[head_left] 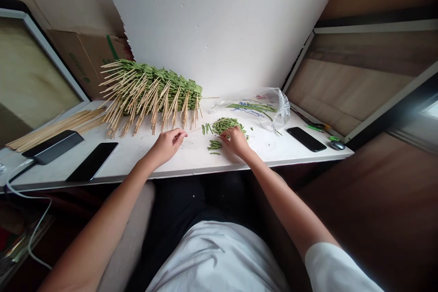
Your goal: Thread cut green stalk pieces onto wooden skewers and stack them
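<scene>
Skewer (195,130) sits pinched in my left hand (168,143), pointing toward the cut bean pile (222,124); whether my right hand (236,140), at that pile, grips anything I cannot tell. I should pierce pieces squarely.

A thin, pale skewer (194,131) slants from the left hand (170,143), its tip near a few upright-lying bean pieces (206,128). Short green cuttings (226,124) lie heaped on the tabletop (185,160), a smaller cluster (214,145) nearer.
</scene>
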